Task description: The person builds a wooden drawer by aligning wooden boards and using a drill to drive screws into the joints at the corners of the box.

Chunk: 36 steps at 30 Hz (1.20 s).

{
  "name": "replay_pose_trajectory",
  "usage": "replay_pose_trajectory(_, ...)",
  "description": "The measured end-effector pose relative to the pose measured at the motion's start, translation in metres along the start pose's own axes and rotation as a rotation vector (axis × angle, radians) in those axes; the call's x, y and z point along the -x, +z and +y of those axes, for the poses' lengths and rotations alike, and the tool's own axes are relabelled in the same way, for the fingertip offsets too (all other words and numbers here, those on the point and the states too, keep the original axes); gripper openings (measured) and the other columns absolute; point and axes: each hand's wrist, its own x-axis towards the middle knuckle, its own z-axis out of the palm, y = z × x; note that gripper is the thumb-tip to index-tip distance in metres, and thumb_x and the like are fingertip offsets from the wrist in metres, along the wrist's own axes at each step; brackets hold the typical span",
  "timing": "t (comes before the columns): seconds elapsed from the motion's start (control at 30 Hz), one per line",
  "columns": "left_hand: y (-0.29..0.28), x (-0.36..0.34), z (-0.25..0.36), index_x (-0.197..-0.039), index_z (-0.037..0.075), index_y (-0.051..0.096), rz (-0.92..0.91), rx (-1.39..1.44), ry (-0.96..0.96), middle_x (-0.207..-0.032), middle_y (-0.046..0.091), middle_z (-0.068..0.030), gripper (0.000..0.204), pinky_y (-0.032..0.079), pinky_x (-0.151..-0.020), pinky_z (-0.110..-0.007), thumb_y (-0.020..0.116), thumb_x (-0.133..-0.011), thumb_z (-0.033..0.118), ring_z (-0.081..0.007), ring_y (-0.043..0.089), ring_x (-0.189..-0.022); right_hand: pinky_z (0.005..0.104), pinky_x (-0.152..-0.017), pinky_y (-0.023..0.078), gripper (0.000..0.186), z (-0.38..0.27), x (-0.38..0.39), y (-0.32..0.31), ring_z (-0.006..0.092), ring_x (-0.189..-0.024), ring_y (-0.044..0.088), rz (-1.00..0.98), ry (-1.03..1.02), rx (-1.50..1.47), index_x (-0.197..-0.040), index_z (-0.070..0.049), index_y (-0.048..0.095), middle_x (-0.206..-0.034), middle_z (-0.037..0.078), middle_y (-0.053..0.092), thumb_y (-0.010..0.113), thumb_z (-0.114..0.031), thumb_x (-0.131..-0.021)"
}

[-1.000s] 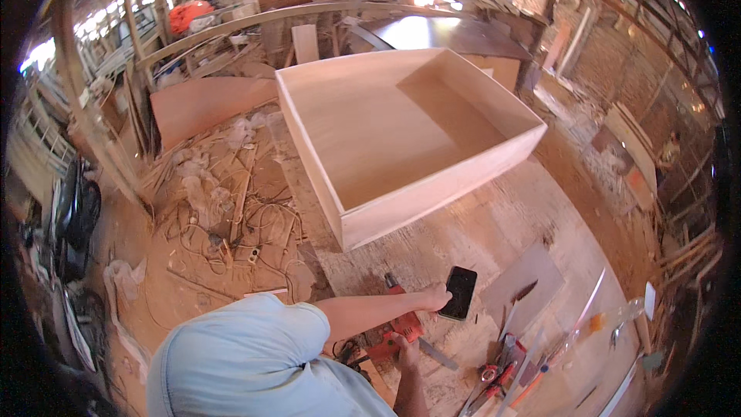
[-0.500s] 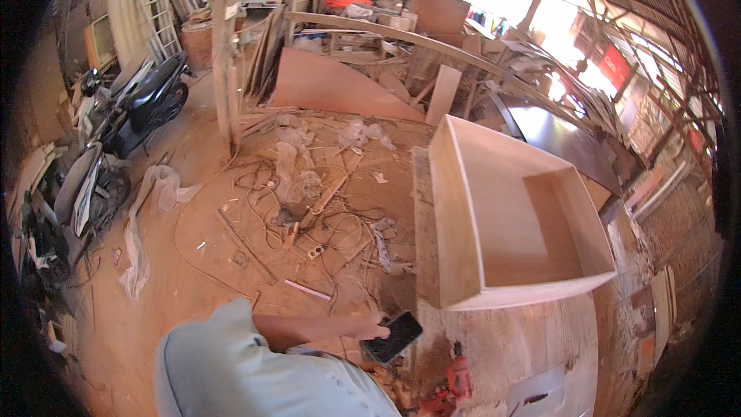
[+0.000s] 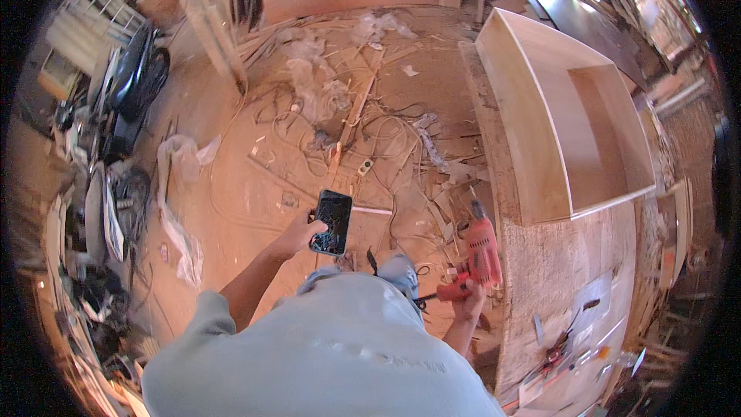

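Observation:
My left hand [image 3: 296, 236] holds a black phone [image 3: 332, 222] with its dark screen up, in front of my chest and above the dusty floor. A red power drill [image 3: 480, 251] is gripped by my right hand [image 3: 468, 299] at its handle. The drill's bit points away from me, close to the left edge of the wooden workbench [image 3: 556, 270]. My grey shirt fills the lower middle and hides both forearms in part.
An open plywood box [image 3: 540, 108] lies on the workbench at the right. Small tools [image 3: 563, 347] lie on the bench's near end. Cables, a power strip [image 3: 364, 167] and wood scraps litter the floor. Motorbikes [image 3: 131, 85] stand at the left.
The view has swung left toward the floor. The phone has come off the bench side and now sits before my chest. My right hand now shows gripping the red drill.

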Motion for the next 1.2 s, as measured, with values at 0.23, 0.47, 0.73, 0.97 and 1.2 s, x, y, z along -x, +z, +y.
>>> replay_pose_trajectory(0.23,-0.007,-0.068,0.044,-0.123,0.001,0.062,-0.048,0.048,0.093,-0.097,0.064,-0.0017,0.044,0.049,-0.069,-0.027,0.065,-0.084,0.021,-0.0091,0.060,-0.085,0.0386,-0.089,0.058,0.073,-0.032,-0.092,0.125,0.0248,-0.113,0.062,-0.214,-0.106,0.080,-0.142,-0.002,0.048,-0.125,0.011,0.063,0.074,-0.006,-0.074)
replay_pose_trajectory(0.47,-0.051,-0.186,0.070,-0.117,0.007,0.064,-0.150,0.297,-0.010,-0.099,0.066,-0.0001,0.032,0.048,-0.073,-0.027,0.064,-0.091,0.027,-0.0115,0.062,-0.084,0.0330,-0.070,0.058,0.070,-0.068,-0.228,0.261,0.0175,-0.091,0.067,-0.266,-0.412,0.355,-0.139,-0.007,0.053,-0.109,0.008,0.067,0.067,0.004,-0.071)
replay_pose_trajectory(0.73,-0.103,-0.326,0.227,-0.102,0.010,0.065,0.151,0.130,0.125,-0.087,0.063,0.0022,0.020,0.042,-0.062,-0.023,0.064,-0.090,0.026,-0.0072,0.055,-0.072,0.0358,-0.077,0.057,0.069,-0.050,-0.328,0.366,0.0190,-0.094,0.066,-0.191,-0.284,0.475,-0.138,-0.006,0.052,-0.112,0.007,0.067,0.066,0.004,-0.071)
replay_pose_trajectory(0.97,-0.098,-0.483,0.313,-0.095,0.009,0.061,0.309,0.197,0.069,-0.083,0.060,-0.0017,0.019,0.047,-0.062,-0.030,0.065,-0.087,0.026,-0.0146,0.057,-0.070,0.0421,-0.097,0.050,0.065,-0.032,-0.430,0.396,0.0307,-0.118,0.064,-0.134,-0.260,1.057,-0.132,-0.005,0.054,-0.125,0.018,0.066,0.083,-0.022,-0.077)
replay_pose_trajectory(1.2,-0.110,-0.745,0.390,-0.103,0.005,0.062,-0.097,0.188,-0.067,-0.090,0.065,-0.0053,0.025,0.051,-0.061,-0.032,0.055,-0.085,0.022,-0.0188,0.064,-0.072,0.0450,-0.093,0.052,0.062,0.015,-0.545,0.437,0.0369,-0.109,0.067,0.314,-0.017,1.100,-0.130,-0.006,0.057,-0.114,0.020,0.070,0.079,-0.018,-0.073)
